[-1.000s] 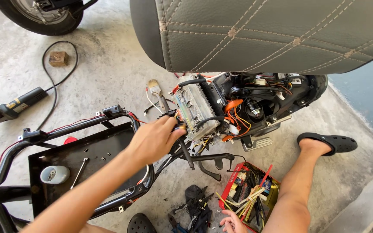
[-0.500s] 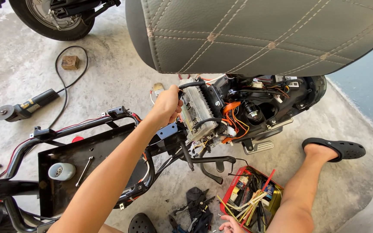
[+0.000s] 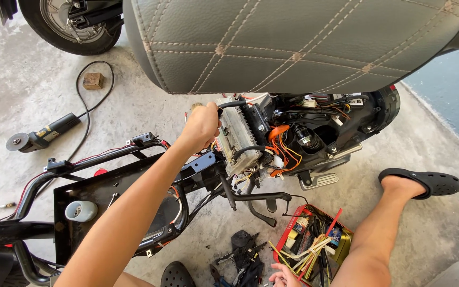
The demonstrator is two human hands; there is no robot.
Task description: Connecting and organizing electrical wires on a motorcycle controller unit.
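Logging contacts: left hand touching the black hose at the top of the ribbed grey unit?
Touching. The head view shows the left hand closed around the end of the black hose above the ribbed grey unit, with no gap between them.

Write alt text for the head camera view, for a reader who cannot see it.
A person's left hand grips a black cable at the top of a grey box in a stripped scooter frame, under a raised quilted seat. The right hand rests by a red tin of tools on the concrete floor; an angle grinder lies nearby.
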